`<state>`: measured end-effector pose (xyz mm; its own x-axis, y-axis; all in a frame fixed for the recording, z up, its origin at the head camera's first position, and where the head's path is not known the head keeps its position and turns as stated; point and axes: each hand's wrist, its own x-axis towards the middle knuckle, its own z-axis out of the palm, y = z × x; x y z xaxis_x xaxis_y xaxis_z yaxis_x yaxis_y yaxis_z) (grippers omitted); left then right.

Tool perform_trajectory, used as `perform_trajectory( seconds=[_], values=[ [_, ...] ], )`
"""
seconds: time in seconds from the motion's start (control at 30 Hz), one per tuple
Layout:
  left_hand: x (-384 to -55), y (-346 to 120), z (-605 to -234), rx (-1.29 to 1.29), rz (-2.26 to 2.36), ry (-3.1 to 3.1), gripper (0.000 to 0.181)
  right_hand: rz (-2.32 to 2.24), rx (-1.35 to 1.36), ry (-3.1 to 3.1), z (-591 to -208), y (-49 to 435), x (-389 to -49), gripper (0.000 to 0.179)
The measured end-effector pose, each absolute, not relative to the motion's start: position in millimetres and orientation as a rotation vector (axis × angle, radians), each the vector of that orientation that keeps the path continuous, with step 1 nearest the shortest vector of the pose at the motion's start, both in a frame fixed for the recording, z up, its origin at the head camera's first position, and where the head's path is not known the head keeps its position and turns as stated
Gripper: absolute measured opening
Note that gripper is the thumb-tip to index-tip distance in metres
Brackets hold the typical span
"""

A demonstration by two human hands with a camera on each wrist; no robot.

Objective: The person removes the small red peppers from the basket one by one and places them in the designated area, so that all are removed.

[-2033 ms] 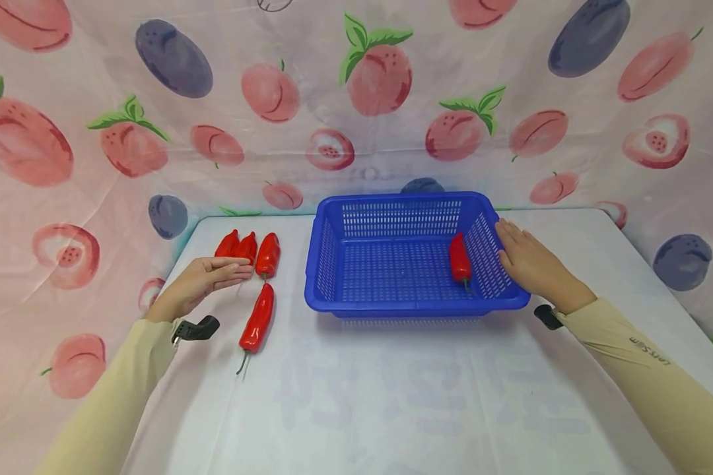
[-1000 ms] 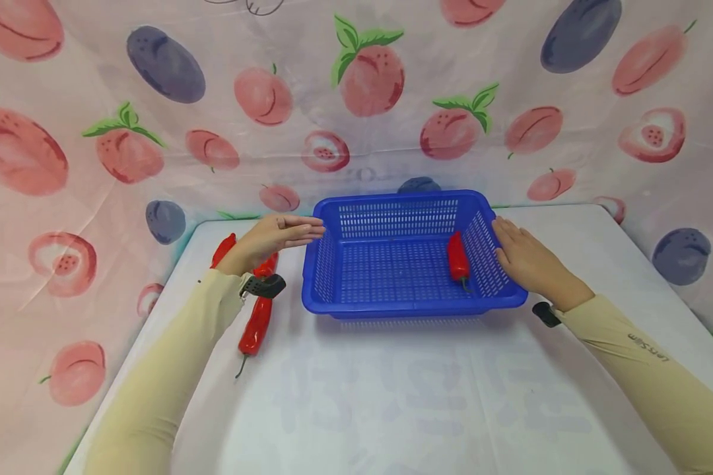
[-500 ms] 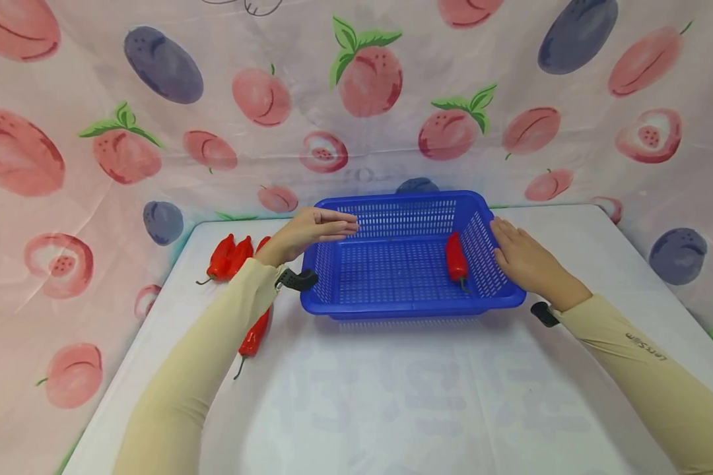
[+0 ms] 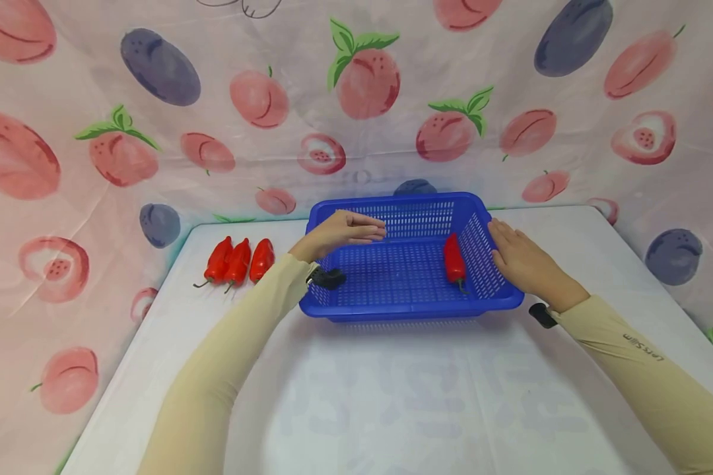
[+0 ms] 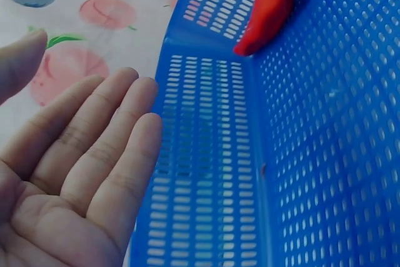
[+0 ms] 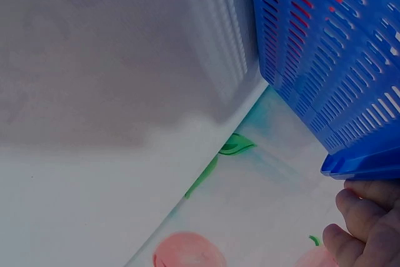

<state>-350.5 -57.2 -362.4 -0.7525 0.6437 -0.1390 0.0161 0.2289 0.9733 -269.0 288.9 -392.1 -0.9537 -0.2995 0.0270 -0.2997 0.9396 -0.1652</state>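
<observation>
A blue perforated plastic basket (image 4: 392,307) stands on the white table, with one red pepper (image 4: 454,262) lying inside along its right wall. My left hand (image 4: 341,232) is over the basket's left part, its fingers nearly straight and nothing in them. The left wrist view shows that palm (image 5: 81,179) bare, with the pepper (image 5: 270,10) farther off in the basket. Against the basket's right rim lie the extended fingers of my right hand (image 4: 525,262). In the right wrist view those fingertips (image 6: 344,242) are just by the rim (image 6: 362,166).
Left of the basket, three red peppers (image 4: 237,264) lie side by side on the table (image 4: 392,396). My left sleeve (image 4: 232,356) covers the spot where another pepper lay. A fruit-print cloth (image 4: 214,66) hangs behind the table.
My left hand has moved right, from beside the peppers to over the basket, holding nothing. The lone front pepper has gone out of sight behind the sleeve. My right hand stays at the rim.
</observation>
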Motion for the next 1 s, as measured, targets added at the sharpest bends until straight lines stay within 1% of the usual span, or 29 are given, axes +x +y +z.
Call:
perform_trajectory(
  seconds=[0.27,0.6,1.0],
  values=[
    [-356,-31,-371,0.59,1.528,1.927,0.039,0.268,0.477,-3.086,-393,289,-268,0.057],
    [-365,2,-383,0.482,1.551,1.853,0.039,0.276,0.496,-3.073,-392,289,-267,0.056],
    [-373,37,-398,0.215,1.606,1.801,0.04,0.269,0.486,-3.08,-395,291,-269,0.057]
  ],
)
